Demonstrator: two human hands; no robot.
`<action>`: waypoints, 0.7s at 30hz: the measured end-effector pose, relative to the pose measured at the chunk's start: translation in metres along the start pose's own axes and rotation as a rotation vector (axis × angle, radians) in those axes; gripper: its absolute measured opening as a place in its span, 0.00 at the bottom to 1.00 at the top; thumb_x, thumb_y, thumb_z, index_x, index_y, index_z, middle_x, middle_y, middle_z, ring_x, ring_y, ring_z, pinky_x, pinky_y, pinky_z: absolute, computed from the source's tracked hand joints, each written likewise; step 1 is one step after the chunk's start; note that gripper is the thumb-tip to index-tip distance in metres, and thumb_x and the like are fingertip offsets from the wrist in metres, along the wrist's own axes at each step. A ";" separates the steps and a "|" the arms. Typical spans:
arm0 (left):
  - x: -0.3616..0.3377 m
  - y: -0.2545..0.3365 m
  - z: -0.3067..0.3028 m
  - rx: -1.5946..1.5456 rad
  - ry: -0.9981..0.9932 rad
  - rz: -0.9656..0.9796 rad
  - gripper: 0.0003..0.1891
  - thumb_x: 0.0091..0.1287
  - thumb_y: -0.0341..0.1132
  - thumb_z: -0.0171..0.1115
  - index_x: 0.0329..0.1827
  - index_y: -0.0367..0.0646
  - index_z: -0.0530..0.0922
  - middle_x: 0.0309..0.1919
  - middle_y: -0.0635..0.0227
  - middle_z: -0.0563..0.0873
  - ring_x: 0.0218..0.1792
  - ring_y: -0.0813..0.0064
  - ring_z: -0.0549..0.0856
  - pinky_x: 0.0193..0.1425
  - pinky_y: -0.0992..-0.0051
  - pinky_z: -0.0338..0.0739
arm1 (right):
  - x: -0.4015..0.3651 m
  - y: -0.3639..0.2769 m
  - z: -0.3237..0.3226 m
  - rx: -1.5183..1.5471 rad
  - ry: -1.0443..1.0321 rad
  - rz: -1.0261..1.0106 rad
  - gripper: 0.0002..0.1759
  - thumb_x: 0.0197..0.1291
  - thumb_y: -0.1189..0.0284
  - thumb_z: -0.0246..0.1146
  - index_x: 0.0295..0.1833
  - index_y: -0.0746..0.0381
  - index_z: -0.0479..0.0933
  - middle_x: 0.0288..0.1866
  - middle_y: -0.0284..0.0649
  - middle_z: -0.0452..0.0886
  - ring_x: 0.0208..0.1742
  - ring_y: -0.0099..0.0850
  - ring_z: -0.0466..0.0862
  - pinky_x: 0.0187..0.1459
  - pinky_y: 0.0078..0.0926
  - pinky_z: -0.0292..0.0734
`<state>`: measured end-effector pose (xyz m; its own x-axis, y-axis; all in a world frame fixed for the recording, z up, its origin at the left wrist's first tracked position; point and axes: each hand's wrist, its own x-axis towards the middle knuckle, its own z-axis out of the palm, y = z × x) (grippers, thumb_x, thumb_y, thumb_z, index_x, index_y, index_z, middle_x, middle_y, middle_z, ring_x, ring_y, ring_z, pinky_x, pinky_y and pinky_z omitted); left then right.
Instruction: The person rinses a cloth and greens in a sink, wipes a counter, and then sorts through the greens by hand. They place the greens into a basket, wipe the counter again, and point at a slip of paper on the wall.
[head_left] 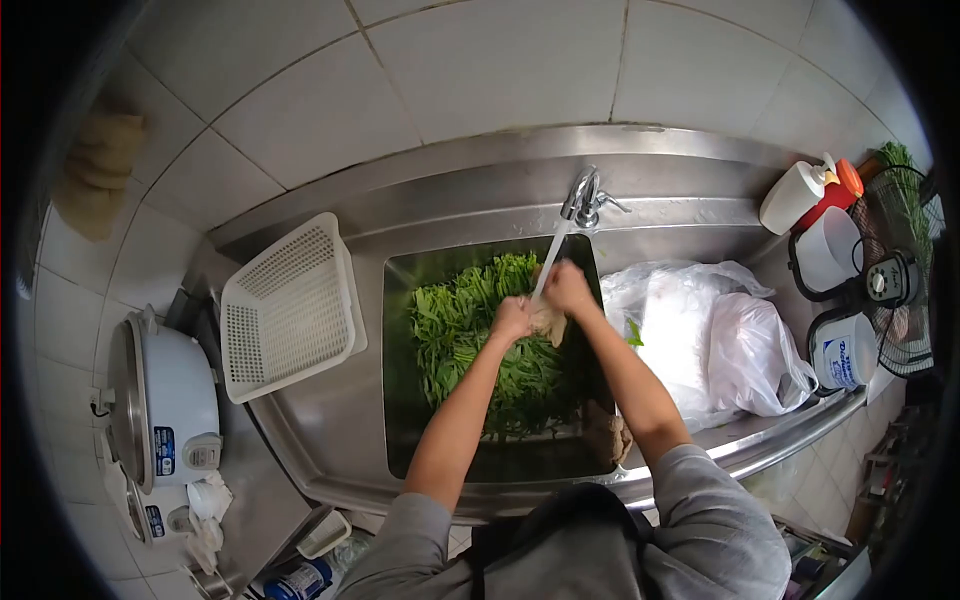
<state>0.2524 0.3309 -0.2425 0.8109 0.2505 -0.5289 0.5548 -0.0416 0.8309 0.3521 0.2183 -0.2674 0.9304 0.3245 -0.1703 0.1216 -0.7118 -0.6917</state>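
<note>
Pale tiled wall (480, 70) rises behind the steel sink (395, 430); left of the sink, a white basket (290, 310) and rice cooker (165, 400).

Labels on tub (843, 362), cooker (165, 450): unreadable.

This is a kitchen; a steel sink (500, 488) set in a steel counter (320, 430) holds leafy greens (455, 325) under a running tap (583, 197). White tiles (500, 60) cover the wall; a rice cooker (165, 400), a white plastic basket (290, 310) and squeeze bottles (797, 195) stand beside the sink.
</note>
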 end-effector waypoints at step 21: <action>-0.020 0.104 0.009 0.545 0.181 0.468 0.10 0.50 0.26 0.59 0.35 0.33 0.74 0.31 0.47 0.81 0.38 0.50 0.81 0.42 0.62 0.74 | 0.093 -0.037 -0.149 1.547 0.586 0.392 0.19 0.55 0.70 0.51 0.51 0.69 0.67 0.39 0.46 0.70 0.36 0.32 0.71 0.41 0.32 0.69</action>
<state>0.2956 0.3124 -0.1466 0.9681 0.2423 -0.0642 0.2103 -0.6458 0.7339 0.4862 0.1817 -0.1533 0.8568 -0.2188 -0.4668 -0.2254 0.6553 -0.7209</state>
